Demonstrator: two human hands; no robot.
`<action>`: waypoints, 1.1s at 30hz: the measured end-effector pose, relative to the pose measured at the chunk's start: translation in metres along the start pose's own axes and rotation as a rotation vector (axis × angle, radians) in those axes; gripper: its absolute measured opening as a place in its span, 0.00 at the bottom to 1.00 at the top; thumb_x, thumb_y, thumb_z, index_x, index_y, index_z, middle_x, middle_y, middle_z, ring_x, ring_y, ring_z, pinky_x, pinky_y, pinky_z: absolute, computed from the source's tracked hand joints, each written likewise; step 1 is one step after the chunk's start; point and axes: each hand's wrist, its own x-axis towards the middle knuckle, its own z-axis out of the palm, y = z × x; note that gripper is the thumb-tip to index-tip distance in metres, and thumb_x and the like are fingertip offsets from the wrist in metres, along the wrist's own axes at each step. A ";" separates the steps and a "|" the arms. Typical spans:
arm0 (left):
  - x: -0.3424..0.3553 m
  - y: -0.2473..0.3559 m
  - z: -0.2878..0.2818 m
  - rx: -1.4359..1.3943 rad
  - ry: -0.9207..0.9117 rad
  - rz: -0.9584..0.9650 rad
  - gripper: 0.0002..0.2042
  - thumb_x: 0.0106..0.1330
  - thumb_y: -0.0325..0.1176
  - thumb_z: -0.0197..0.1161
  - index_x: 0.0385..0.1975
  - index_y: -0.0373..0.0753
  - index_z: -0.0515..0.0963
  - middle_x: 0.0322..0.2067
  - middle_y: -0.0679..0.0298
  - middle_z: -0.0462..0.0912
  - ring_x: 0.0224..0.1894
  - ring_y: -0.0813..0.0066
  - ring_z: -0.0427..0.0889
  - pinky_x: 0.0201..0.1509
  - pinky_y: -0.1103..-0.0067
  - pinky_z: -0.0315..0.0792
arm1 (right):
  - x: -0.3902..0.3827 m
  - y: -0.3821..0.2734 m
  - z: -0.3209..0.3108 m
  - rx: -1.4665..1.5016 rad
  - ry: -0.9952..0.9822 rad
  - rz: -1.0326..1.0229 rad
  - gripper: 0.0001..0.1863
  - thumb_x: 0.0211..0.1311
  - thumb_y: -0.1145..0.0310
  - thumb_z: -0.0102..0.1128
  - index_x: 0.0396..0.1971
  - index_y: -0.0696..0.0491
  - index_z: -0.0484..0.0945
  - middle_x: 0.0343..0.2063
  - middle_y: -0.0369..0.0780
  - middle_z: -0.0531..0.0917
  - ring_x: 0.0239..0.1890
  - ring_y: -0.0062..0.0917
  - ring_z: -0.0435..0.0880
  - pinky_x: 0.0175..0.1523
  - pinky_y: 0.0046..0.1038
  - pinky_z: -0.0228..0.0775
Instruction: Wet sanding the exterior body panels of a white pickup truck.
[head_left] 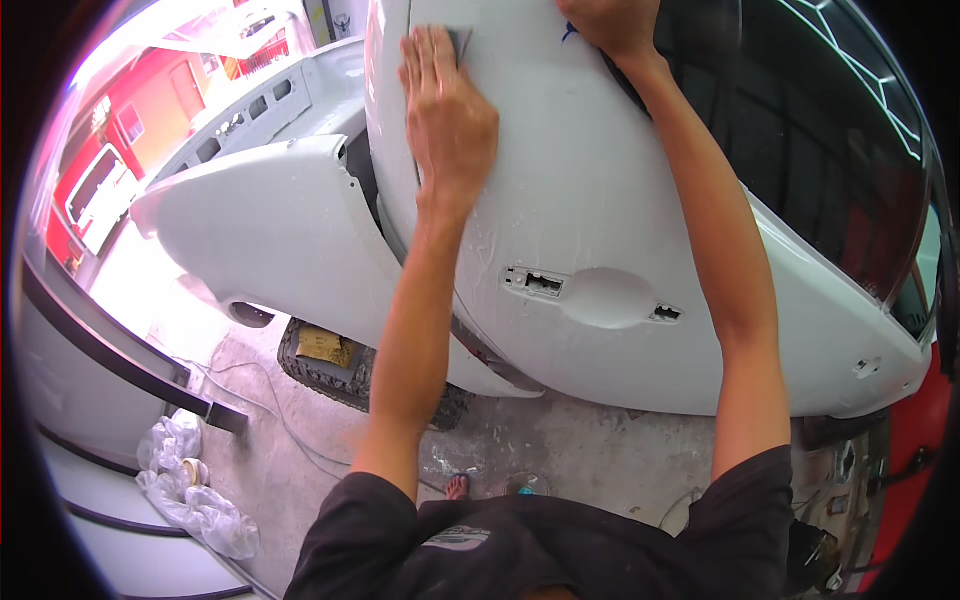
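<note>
My left hand point(447, 120) lies with fingers stretched out on the upper left part of a white car door point(560, 210). A grey sheet of sandpaper point(461, 44) shows beside its fingers, pressed between the hand and the paint. My right hand point(615, 25) rests at the door's upper edge by the dark window point(800, 130); the top of the picture cuts off its fingers. A small blue mark point(570, 31) is next to it. Lower on the door are the handle recess point(605, 298) and openings without a handle. Wet streaks run down the paint.
To the left is a white pickup bed side panel point(270, 220), above a tyre point(300, 375) bearing a brown piece point(325, 346). A cable point(270, 405) crosses the concrete floor. Crumpled clear plastic point(205, 510) lies at lower left, near a dark metal bar point(120, 350).
</note>
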 end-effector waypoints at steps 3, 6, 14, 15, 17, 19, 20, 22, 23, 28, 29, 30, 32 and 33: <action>-0.068 0.000 -0.013 0.093 0.011 -0.060 0.23 0.72 0.24 0.50 0.67 0.26 0.68 0.68 0.37 0.68 0.73 0.39 0.63 0.78 0.58 0.57 | -0.004 0.007 0.007 0.033 0.009 0.029 0.12 0.58 0.68 0.69 0.20 0.58 0.78 0.21 0.40 0.78 0.21 0.32 0.81 0.30 0.32 0.72; 0.012 -0.001 -0.012 0.031 -0.014 -0.040 0.26 0.69 0.20 0.50 0.68 0.24 0.66 0.70 0.38 0.66 0.75 0.40 0.59 0.78 0.55 0.56 | 0.005 0.003 0.003 0.013 0.029 0.007 0.12 0.58 0.68 0.69 0.20 0.58 0.78 0.21 0.40 0.78 0.21 0.30 0.80 0.30 0.31 0.71; -0.054 -0.006 -0.015 0.000 -0.005 -0.046 0.27 0.63 0.17 0.50 0.65 0.22 0.67 0.69 0.35 0.65 0.74 0.35 0.61 0.77 0.51 0.56 | -0.005 0.007 0.004 0.001 0.012 0.030 0.12 0.58 0.70 0.69 0.20 0.59 0.77 0.20 0.40 0.78 0.20 0.27 0.78 0.30 0.30 0.70; -0.042 -0.013 -0.007 0.003 -0.003 -0.048 0.27 0.63 0.17 0.50 0.65 0.22 0.67 0.69 0.35 0.65 0.74 0.35 0.61 0.77 0.51 0.56 | -0.004 0.006 0.003 0.004 0.011 0.030 0.12 0.58 0.70 0.69 0.20 0.59 0.77 0.20 0.40 0.78 0.20 0.27 0.78 0.30 0.30 0.70; 0.012 -0.009 -0.004 -0.025 0.023 0.089 0.27 0.63 0.18 0.52 0.65 0.21 0.67 0.68 0.34 0.66 0.73 0.35 0.62 0.77 0.51 0.57 | 0.001 0.005 -0.005 -0.030 0.038 0.006 0.13 0.58 0.70 0.69 0.19 0.59 0.76 0.19 0.39 0.78 0.20 0.25 0.77 0.31 0.30 0.69; 0.028 -0.023 -0.032 0.064 -0.327 -0.143 0.26 0.64 0.19 0.52 0.64 0.21 0.67 0.68 0.36 0.67 0.73 0.35 0.61 0.77 0.52 0.56 | -0.005 -0.008 0.015 0.043 0.065 0.050 0.13 0.59 0.71 0.68 0.19 0.60 0.76 0.19 0.38 0.77 0.20 0.23 0.75 0.31 0.29 0.68; 0.020 -0.020 -0.026 0.082 -0.175 -0.077 0.24 0.69 0.21 0.49 0.65 0.20 0.67 0.67 0.34 0.69 0.73 0.37 0.63 0.78 0.54 0.56 | -0.003 -0.006 0.012 0.025 0.046 0.032 0.13 0.59 0.72 0.67 0.19 0.60 0.76 0.18 0.38 0.76 0.20 0.23 0.75 0.31 0.29 0.68; -0.012 -0.012 -0.015 0.062 -0.026 -0.071 0.23 0.72 0.22 0.47 0.65 0.19 0.67 0.64 0.31 0.70 0.72 0.36 0.64 0.78 0.56 0.55 | 0.001 -0.001 0.006 0.008 0.038 -0.004 0.13 0.61 0.73 0.66 0.20 0.60 0.75 0.18 0.38 0.75 0.21 0.21 0.73 0.30 0.28 0.66; -0.020 -0.013 -0.012 0.072 -0.026 -0.071 0.23 0.72 0.22 0.47 0.65 0.19 0.67 0.64 0.31 0.70 0.72 0.36 0.64 0.78 0.56 0.55 | 0.001 0.001 0.006 0.017 0.040 0.000 0.13 0.61 0.73 0.66 0.20 0.60 0.75 0.18 0.38 0.75 0.21 0.21 0.73 0.30 0.28 0.66; 0.038 -0.018 0.006 0.036 0.002 -0.029 0.24 0.70 0.20 0.48 0.65 0.17 0.66 0.64 0.28 0.69 0.73 0.34 0.63 0.78 0.55 0.55 | 0.002 0.011 0.001 0.051 0.020 -0.017 0.12 0.63 0.75 0.65 0.21 0.61 0.75 0.19 0.36 0.75 0.22 0.18 0.71 0.32 0.26 0.65; 0.049 -0.022 0.008 0.036 -0.014 0.002 0.24 0.69 0.20 0.49 0.65 0.17 0.66 0.64 0.27 0.69 0.73 0.33 0.62 0.78 0.55 0.54 | 0.002 0.012 0.001 0.044 0.011 -0.041 0.12 0.63 0.75 0.65 0.21 0.61 0.75 0.19 0.36 0.75 0.23 0.18 0.71 0.32 0.25 0.65; 0.043 -0.023 0.007 0.055 -0.015 0.002 0.24 0.69 0.20 0.49 0.65 0.17 0.66 0.64 0.27 0.69 0.73 0.33 0.62 0.78 0.55 0.54 | 0.001 0.011 0.002 0.057 0.005 -0.019 0.12 0.64 0.76 0.64 0.21 0.61 0.74 0.19 0.35 0.75 0.23 0.17 0.71 0.32 0.25 0.64; 0.014 -0.016 0.002 -0.031 0.033 -0.037 0.25 0.68 0.20 0.48 0.65 0.16 0.65 0.64 0.27 0.68 0.73 0.33 0.60 0.79 0.56 0.53 | -0.006 0.006 0.004 0.069 0.018 0.003 0.12 0.65 0.76 0.64 0.21 0.61 0.74 0.19 0.35 0.74 0.24 0.16 0.71 0.33 0.24 0.64; -0.006 -0.013 -0.002 -0.013 0.033 -0.037 0.25 0.68 0.20 0.48 0.65 0.16 0.65 0.64 0.27 0.68 0.73 0.33 0.60 0.79 0.56 0.53 | -0.006 0.006 0.007 0.070 0.028 0.012 0.12 0.65 0.76 0.64 0.21 0.61 0.74 0.19 0.34 0.74 0.24 0.16 0.71 0.33 0.24 0.64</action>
